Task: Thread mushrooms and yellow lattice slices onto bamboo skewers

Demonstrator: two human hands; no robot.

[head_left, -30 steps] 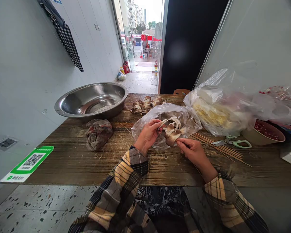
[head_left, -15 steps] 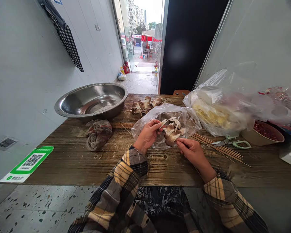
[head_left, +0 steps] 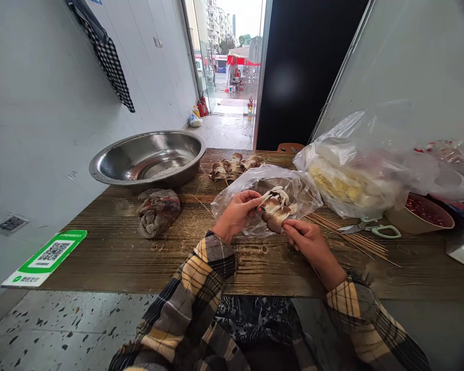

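Observation:
Oyster mushrooms (head_left: 275, 212) with brown caps and pale stems are bunched between my hands, above an open clear plastic bag (head_left: 232, 198). My left hand (head_left: 237, 211) pinches a pale mushroom stem at the left of the bunch. At its lower right, my right hand (head_left: 307, 239) is closed on a thin skewer, mostly hidden by the fingers, with the mushrooms on its far end. More brown-capped mushrooms (head_left: 234, 167) lie on the wooden table (head_left: 201, 263) behind the bag, apparently threaded together.
A large steel basin (head_left: 147, 157) stands at the back left, with a crumpled grey-brown cloth (head_left: 158, 212) before it. To the right lie loose skewers (head_left: 355, 239), scissors (head_left: 386, 231), a filled plastic bag (head_left: 344, 180) and a paper bowl (head_left: 421, 216) of red contents. A QR-code card (head_left: 48, 257) lies left.
My left hand has brought its mushroom piece slightly right, against the bunch. My right hand stays in nearly the same place. The whole view has shifted slightly.

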